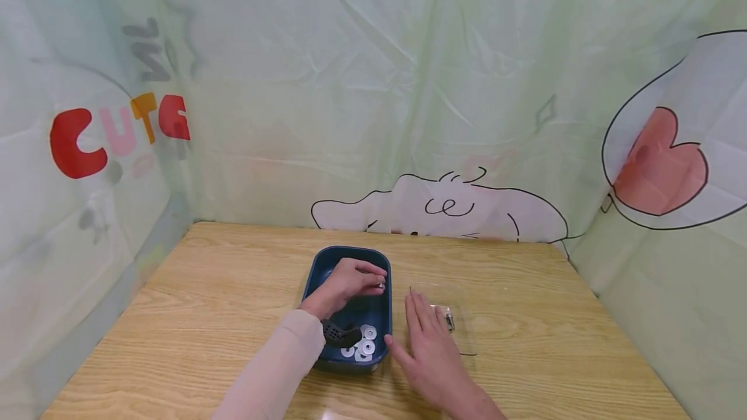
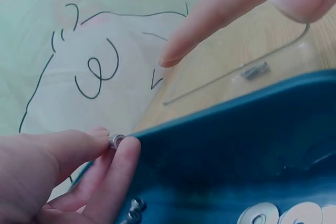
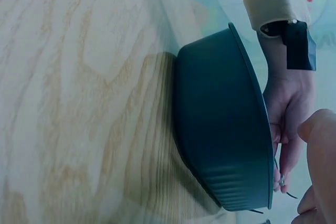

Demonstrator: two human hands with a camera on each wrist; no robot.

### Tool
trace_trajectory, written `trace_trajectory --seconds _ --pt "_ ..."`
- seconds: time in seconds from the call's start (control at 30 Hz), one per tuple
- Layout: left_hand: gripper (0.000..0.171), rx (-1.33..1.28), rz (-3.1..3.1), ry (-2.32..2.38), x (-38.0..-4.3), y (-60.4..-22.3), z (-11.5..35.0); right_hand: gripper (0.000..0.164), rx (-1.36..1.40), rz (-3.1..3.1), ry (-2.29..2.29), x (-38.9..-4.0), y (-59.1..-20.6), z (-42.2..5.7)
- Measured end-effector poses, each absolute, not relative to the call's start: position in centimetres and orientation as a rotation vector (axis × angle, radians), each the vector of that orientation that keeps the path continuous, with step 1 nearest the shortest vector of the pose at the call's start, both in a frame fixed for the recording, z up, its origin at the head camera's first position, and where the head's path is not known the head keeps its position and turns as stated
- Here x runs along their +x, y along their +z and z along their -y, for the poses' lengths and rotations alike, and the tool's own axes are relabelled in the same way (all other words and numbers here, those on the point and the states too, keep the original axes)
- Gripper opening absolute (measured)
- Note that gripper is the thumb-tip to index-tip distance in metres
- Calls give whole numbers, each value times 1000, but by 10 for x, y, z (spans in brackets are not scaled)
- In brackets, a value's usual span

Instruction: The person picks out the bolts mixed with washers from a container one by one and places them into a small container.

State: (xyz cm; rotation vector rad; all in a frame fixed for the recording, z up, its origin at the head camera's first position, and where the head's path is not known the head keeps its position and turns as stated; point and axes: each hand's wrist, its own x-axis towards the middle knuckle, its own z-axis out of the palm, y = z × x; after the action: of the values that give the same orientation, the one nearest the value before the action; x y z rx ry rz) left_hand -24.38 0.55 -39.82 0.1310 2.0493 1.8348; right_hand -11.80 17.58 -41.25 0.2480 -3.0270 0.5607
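My left hand (image 1: pixel 353 277) is over the dark blue plastic bin (image 1: pixel 327 252). Between thumb and index finger it pinches a small silver metal piece with a hollow round end (image 2: pixel 117 140). Several white washers (image 1: pixel 369 347) lie at the bin's near end, and shiny metal bits (image 2: pixel 135 211) show below the left fingers. My right hand (image 1: pixel 432 349) is just right of the bin, its fingers straight over a clear flat pouch (image 1: pixel 463 336). Its thumb comes near the bin's right rim. Inside the pouch's outline lies a small packet with dark metal parts (image 1: pixel 449 319).
A black strap (image 1: pixel 341 336) is worn on the left wrist, over the bin. The wooden table (image 1: pixel 245 277) meets a pale printed curtain (image 1: pixel 280 115) at the back and on both sides.
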Motion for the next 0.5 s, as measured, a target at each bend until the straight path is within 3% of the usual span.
trace_trajectory --seconds 0.5 --pt "25 193 -2013 1889 -238 -385 -27 89 162 2996 535 -114 -409 -203"
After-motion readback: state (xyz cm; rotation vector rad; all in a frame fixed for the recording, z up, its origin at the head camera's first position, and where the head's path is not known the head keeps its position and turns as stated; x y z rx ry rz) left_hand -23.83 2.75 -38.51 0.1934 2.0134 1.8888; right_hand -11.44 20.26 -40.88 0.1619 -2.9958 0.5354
